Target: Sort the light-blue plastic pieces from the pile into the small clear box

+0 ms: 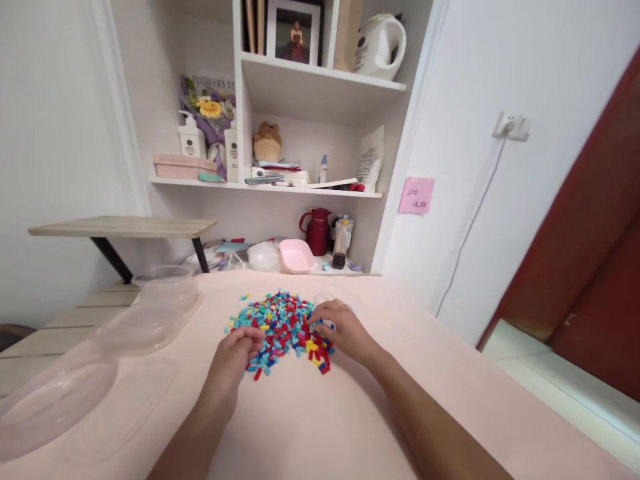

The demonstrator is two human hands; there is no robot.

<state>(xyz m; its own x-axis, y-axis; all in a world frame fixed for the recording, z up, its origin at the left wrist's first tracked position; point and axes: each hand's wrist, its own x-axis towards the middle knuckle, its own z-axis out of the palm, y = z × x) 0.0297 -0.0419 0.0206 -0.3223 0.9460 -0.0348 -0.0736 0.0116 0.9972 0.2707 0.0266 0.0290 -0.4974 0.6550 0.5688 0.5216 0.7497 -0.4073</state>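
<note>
A heap of small toy building bricks (283, 317) in light blue, red, yellow and dark blue lies on the pink tabletop (300, 427). At the heap's left front edge is my left hand (235, 357), its fingers and thumb pressed together. A yellow brick (265, 327) shows right by those fingertips; whether they hold it is unclear. My right hand (345, 327) reaches over the right side of the heap, thumb and forefinger curved and apart, with bricks visible between them. Under its fingers lie yellow bricks (312, 346) and red bricks (326, 363).
Clear plastic tubs (150, 320) and a flat clear lid (125, 413) stand along the left. Behind the heap are a pink basin (297, 256), a red jug (318, 232) and a bottle of dark liquid (341, 247). A wooden stand (125, 227) is at back left.
</note>
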